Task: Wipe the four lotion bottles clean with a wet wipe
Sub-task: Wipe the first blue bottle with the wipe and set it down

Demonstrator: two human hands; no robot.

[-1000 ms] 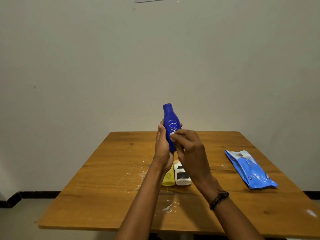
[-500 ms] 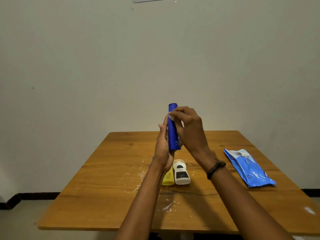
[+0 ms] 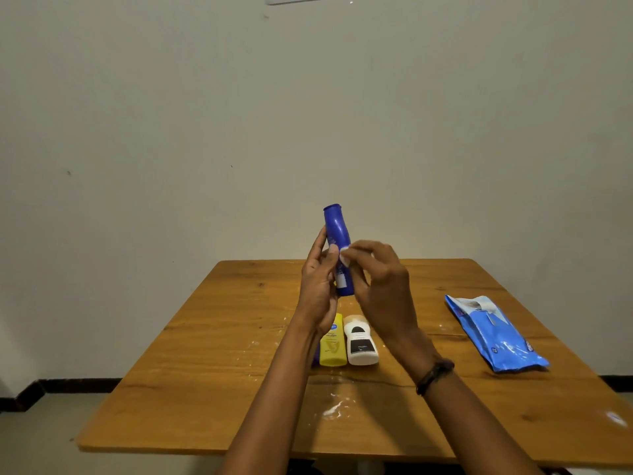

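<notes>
Left hand (image 3: 317, 289) gripped blue bottle (image 3: 338, 250) upright, clear of table (image 3: 212, 354) — exposing its sides | right hand (image 3: 380, 289) fingers pinched wet wipe (image 3: 343, 258) against it.

I hold the blue bottle (image 3: 337, 245) upright at the frame's centre, cap up, its label side turned partly away. A small white wet wipe (image 3: 343, 258) presses against its side (mostly hidden under my fingers). Below, lower centre, the yellow bottle (image 3: 332, 342) and white bottle (image 3: 360, 341) lie side by side, touching, on the table.
</notes>
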